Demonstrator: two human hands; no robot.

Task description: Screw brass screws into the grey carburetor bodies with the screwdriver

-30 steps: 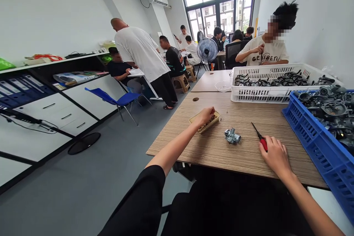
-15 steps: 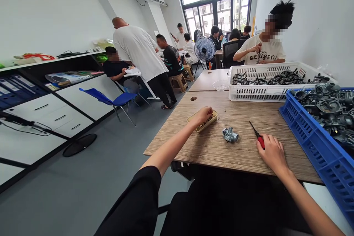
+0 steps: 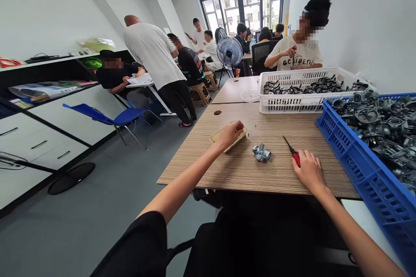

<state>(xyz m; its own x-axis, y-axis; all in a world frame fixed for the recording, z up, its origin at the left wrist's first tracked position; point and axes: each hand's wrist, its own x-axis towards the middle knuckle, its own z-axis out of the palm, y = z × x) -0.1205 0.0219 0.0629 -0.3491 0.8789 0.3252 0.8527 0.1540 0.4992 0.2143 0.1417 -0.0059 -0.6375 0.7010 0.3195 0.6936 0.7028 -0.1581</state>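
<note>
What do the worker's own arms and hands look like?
They're human, not mechanical: the left grip and right grip are ungloved hands with fingers and thumbs. A plain black sleeve covers the left arm to about the elbow. The right forearm is bare, its sleeve out of view. No wristbands or cables show.

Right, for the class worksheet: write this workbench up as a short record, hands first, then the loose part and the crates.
Left hand: over cream tray; fingertip contents unclear
Right hand: over handle of red-handled screwdriver
Between hands: one carburetor on table
Blue crate: heaped carburetor bodies
White crate: dark parts
</note>
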